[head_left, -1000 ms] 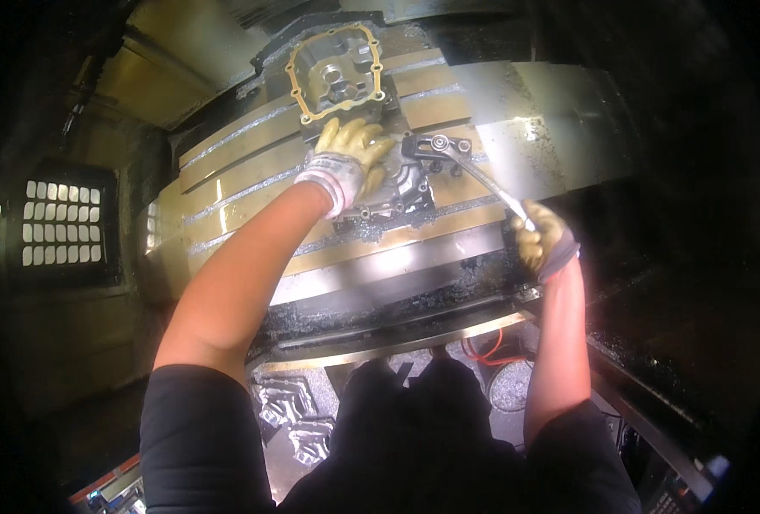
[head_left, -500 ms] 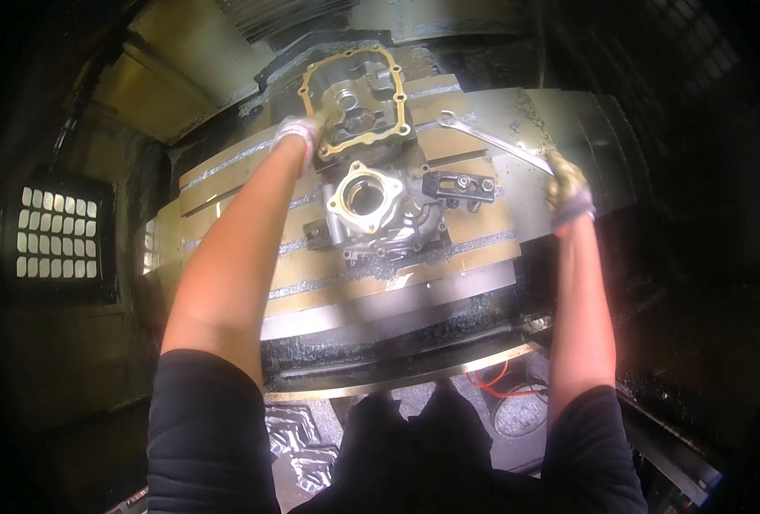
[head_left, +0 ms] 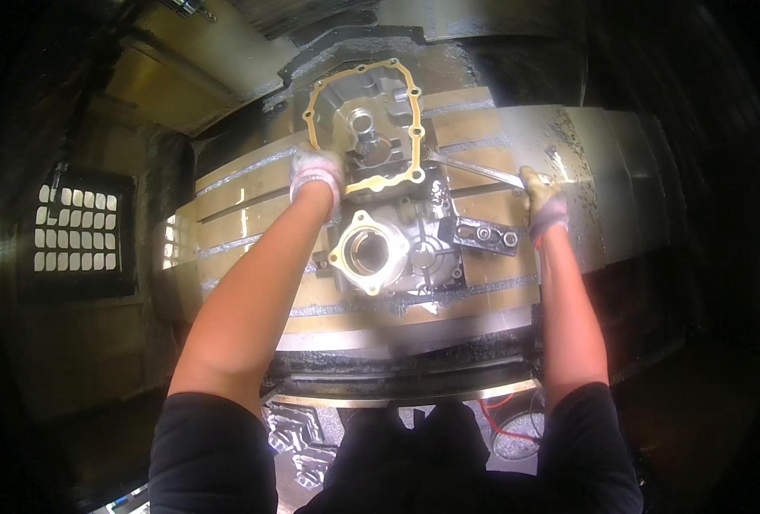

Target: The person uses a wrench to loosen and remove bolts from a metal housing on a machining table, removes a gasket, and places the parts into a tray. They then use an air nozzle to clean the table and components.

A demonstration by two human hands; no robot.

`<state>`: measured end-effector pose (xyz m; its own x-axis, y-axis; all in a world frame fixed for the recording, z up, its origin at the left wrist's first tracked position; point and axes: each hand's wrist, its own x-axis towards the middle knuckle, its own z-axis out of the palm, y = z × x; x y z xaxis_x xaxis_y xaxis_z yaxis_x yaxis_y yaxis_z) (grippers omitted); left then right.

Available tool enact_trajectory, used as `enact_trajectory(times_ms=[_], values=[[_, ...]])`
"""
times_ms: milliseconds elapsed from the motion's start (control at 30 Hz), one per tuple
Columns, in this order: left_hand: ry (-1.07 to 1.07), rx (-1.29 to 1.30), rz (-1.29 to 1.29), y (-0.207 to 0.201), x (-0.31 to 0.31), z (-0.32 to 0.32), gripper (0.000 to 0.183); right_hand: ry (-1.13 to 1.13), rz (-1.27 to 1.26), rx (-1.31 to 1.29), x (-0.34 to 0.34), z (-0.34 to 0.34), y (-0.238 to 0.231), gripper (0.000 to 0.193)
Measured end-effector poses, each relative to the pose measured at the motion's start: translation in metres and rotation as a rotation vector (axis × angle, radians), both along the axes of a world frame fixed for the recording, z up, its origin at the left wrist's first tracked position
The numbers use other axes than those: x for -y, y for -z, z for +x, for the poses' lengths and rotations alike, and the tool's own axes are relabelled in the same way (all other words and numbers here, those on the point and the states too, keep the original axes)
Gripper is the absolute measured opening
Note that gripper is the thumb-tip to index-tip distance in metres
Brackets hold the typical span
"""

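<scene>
A grey cast metal housing (head_left: 371,128) with a tan flange rim and several bolt holes is clamped on a slotted machine table (head_left: 500,291). Below it sits a round bore flange (head_left: 367,253). My left hand (head_left: 315,171), in a worn work glove, rests against the housing's lower left edge. My right hand (head_left: 542,201), also gloved, grips the end of a long metal wrench (head_left: 474,171). The wrench head reaches to the right side of the housing. A dark clamp block (head_left: 482,236) lies just left of my right hand.
Metal chips cover the table, thickest at the right (head_left: 577,154). A window grid (head_left: 76,227) glows on the enclosure wall at left. An orange cable (head_left: 500,407) and chip piles (head_left: 298,437) lie below the table's front edge.
The view has tilted, so the housing sits lower in the picture. My left hand moved from the lower flange up to the housing's edge. My right hand swung the wrench handle up and rightward.
</scene>
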<state>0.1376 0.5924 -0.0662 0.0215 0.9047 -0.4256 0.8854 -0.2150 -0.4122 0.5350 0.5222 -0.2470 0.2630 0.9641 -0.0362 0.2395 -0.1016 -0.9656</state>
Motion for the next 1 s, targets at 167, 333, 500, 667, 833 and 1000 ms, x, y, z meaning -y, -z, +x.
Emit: enact_trajectory(times_ms=[167, 333, 500, 667, 833, 1000], values=[[-0.314, 0.417, 0.131, 0.033, 0.001, -0.037, 0.044, 0.458, -0.151, -0.654, -0.04, -0.053, -0.054, 0.027], [-0.229, 0.098, 0.092, 0.007, 0.003, -0.011, 0.042, 0.784, 0.051, -1.021, -0.101, -0.04, -0.039, 0.032], [-0.307, 0.247, 0.178, 0.013, 0.001, -0.023, 0.032, 0.755, 0.079, -1.022, -0.119, -0.041, -0.037, 0.044], [-0.832, 0.845, 0.341, -0.006, 0.01, -0.003, 0.038, 0.568, 0.026, -0.991, -0.137, -0.019, -0.022, 0.051], [-0.858, 0.848, 0.356, -0.003, 0.014, -0.01, 0.037, 0.235, -0.178, -1.175, -0.233, -0.059, -0.045, 0.06], [-0.878, 0.86, 0.379, 0.001, 0.014, -0.007, 0.035, -0.053, -0.508, -1.247, -0.236, -0.198, -0.022, 0.048]])
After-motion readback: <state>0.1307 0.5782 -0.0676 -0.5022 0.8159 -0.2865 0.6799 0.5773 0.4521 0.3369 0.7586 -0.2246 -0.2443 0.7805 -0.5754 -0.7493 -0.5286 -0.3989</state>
